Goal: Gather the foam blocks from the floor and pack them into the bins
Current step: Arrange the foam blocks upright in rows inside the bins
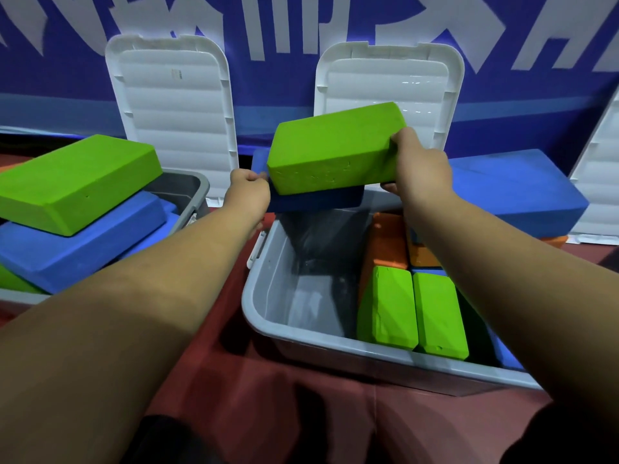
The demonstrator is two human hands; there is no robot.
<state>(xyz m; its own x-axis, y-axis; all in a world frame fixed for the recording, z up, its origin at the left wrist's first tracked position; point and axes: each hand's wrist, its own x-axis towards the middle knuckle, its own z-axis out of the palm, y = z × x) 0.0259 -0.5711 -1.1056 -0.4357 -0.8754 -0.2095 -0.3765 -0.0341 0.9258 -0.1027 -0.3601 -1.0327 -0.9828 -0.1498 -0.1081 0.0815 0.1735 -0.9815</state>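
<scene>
Left hand (248, 192) clamped on blue block (318, 199), right hand (420, 165) gripping green block (331, 149) atop it, above bin (268, 296)

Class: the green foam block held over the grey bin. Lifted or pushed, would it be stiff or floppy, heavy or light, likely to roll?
Probably stiff: the green foam block looks straight-edged, gripped at one end by the right hand, resting on the dark blue block in the left hand. Likely light: fingertips suffice. Flat faces suggest sliding, not rolling.
</scene>
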